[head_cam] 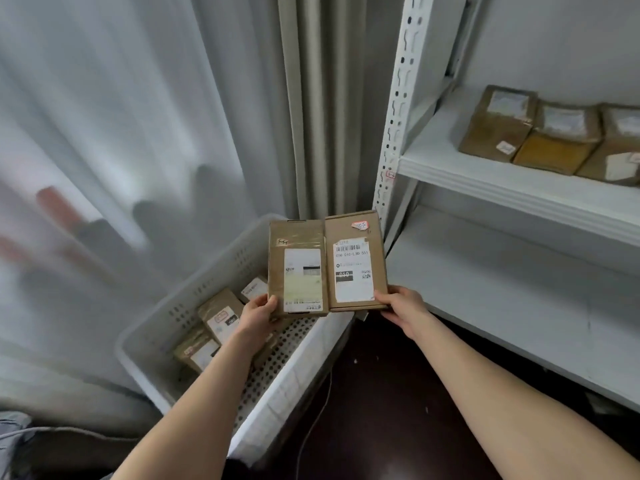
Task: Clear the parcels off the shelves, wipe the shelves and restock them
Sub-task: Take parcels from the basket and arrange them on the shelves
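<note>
Cardboard filled both hands. The left hand (258, 311) pinched the near left corner of the left parcel (298, 244), its thumb laid on the top face beside a white shipping label and its other fingers hidden underneath. The right hand (403, 308) gripped the near right corner of the right parcel (353, 237) in the same way, thumb on top at the edge of a barcode label. The two flat brown boxes were held side by side in the air with their long edges touching and their labelled faces turned up toward the camera. Clear tape crossed the far end of the left parcel, and a small pinkish sticker sat at the far end of the right parcel.

Beneath them, mostly under the left one, stood a white plastic basket (214, 268) with slotted walls and a perforated bottom. Three labelled boxes (221, 315) lay in it, partly covered by the left forearm.

To the right rose a white metal rack, and its slotted upright post (398, 98) was near the right parcel's far corner. The lower shelf (502, 289) ran just beside the right hand. On the upper shelf (485, 181) three brown parcels (557, 140) sat in a row, touching one another, well apart from the hands.

A pale sheer curtain (121, 116) hung behind the basket. The floor (381, 393) between basket and rack was dark, with a thin cable (318, 417) trailing across it.
</note>
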Demonstrator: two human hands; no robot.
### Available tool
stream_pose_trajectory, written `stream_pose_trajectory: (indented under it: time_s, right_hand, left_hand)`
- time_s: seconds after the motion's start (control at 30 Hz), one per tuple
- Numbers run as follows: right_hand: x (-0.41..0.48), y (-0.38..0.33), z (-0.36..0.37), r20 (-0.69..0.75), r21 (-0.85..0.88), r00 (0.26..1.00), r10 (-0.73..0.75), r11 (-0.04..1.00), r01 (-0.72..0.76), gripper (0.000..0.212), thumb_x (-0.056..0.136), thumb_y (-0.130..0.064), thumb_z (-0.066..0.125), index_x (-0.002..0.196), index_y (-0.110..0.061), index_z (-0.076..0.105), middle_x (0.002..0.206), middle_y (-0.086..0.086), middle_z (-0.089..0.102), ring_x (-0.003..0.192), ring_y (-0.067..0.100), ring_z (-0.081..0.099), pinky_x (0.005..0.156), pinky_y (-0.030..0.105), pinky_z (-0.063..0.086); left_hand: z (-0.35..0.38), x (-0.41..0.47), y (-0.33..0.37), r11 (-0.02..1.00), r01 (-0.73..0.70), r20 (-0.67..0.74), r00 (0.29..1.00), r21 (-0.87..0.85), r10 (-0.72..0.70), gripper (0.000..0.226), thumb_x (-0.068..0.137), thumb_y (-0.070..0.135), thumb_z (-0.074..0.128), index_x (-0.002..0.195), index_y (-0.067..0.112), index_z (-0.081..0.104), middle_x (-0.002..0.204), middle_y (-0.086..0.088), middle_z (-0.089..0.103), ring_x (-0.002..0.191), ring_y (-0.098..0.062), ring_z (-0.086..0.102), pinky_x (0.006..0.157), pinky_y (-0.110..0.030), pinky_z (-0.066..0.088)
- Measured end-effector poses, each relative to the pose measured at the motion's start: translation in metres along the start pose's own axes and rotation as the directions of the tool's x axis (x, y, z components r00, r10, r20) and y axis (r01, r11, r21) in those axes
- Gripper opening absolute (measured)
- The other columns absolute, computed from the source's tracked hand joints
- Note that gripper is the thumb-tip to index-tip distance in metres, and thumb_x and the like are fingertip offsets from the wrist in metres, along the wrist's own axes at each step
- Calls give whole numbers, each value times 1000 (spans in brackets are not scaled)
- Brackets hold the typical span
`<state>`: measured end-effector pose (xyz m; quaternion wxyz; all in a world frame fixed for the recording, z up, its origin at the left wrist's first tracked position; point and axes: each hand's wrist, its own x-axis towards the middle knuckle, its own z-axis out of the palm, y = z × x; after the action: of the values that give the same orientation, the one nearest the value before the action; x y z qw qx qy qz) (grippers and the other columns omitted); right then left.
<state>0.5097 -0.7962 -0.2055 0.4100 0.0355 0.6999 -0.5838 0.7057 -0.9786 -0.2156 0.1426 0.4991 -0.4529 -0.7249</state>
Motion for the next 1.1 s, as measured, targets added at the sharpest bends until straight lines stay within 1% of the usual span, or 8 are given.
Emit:
stream_pose_trajectory:
  time_s: [0.13, 0.27, 0.37, 0.57, 0.73, 0.83, 1.0, 1.1]
  right_hand:
    - [-17, 10, -63, -62, 60, 998, -10, 998, 13, 43, 88, -5, 68, 129, -3, 54, 123, 11, 62, 106, 19, 59, 99, 36, 49]
    - [-39, 25, -131, -108, 137, 994, -8, 990, 23, 47, 85, -8, 72, 129, -2, 54, 124, 12, 61, 111, 23, 58, 99, 37, 50]
    - [-62, 39, -187, -131, 177, 991, -9, 984, 33, 46, 86, -8, 71, 128, -2, 54, 122, 12, 60, 117, 25, 57, 99, 37, 50]
    - [-108, 75, -311, -187, 257, 982, 1, 965, 48, 43, 88, -6, 68, 128, -3, 55, 117, 11, 61, 113, 23, 58, 97, 35, 50]
    - [-138, 102, -402, -285, 278, 958, 21, 959, 62, 46, 89, -6, 66, 133, -3, 51, 127, 13, 58, 118, 25, 55, 102, 39, 48]
    - [-148, 111, -444, -332, 320, 943, 36, 944, 76, 42, 90, -3, 63, 131, -3, 53, 127, 12, 58, 113, 22, 54, 100, 38, 48]
    - [-153, 119, -499, -396, 388, 916, 63, 916, 105, 38, 90, -3, 63, 128, -2, 56, 123, 12, 58, 112, 23, 54, 99, 38, 49]
    - [-152, 124, -531, -433, 419, 897, 85, 900, 117, 41, 91, -5, 64, 131, -2, 54, 127, 12, 57, 117, 25, 53, 100, 39, 48]
  left_hand:
    - [49, -19, -17, 998, -11, 51, 999, 63, 8, 23, 101, 11, 44, 120, 1, 52, 99, -12, 64, 85, -22, 62, 77, -34, 53]
    - [100, -45, -40, 985, -20, 77, 997, 171, 7, 36, 101, 17, 47, 134, 2, 47, 110, -11, 63, 95, -22, 61, 84, -35, 52]
    - [146, -78, -62, 977, -43, 99, 995, 207, 22, 35, 102, 17, 44, 133, 3, 47, 111, -10, 62, 99, -21, 59, 94, -37, 49]
    - [241, -143, -114, 969, -65, 129, 991, 240, 35, 32, 101, 16, 44, 128, 0, 50, 120, -15, 60, 102, -22, 58, 90, -36, 49]
    - [314, -190, -152, 958, -76, 193, 981, 276, 22, 34, 101, 17, 44, 132, 4, 49, 105, -7, 63, 104, -23, 60, 96, -39, 49]
    - [351, -207, -168, 949, -74, 236, 972, 307, -1, 35, 102, 16, 43, 134, 5, 47, 98, -4, 63, 102, -22, 58, 97, -40, 48]
    - [412, -212, -189, 928, -79, 280, 960, 363, -28, 34, 102, 16, 42, 133, 4, 47, 111, -10, 63, 104, -22, 57, 98, -41, 48]
    - [454, -209, -200, 921, -68, 309, 949, 383, -58, 33, 102, 15, 42, 132, 3, 48, 102, -7, 61, 102, -22, 57, 98, -41, 48]
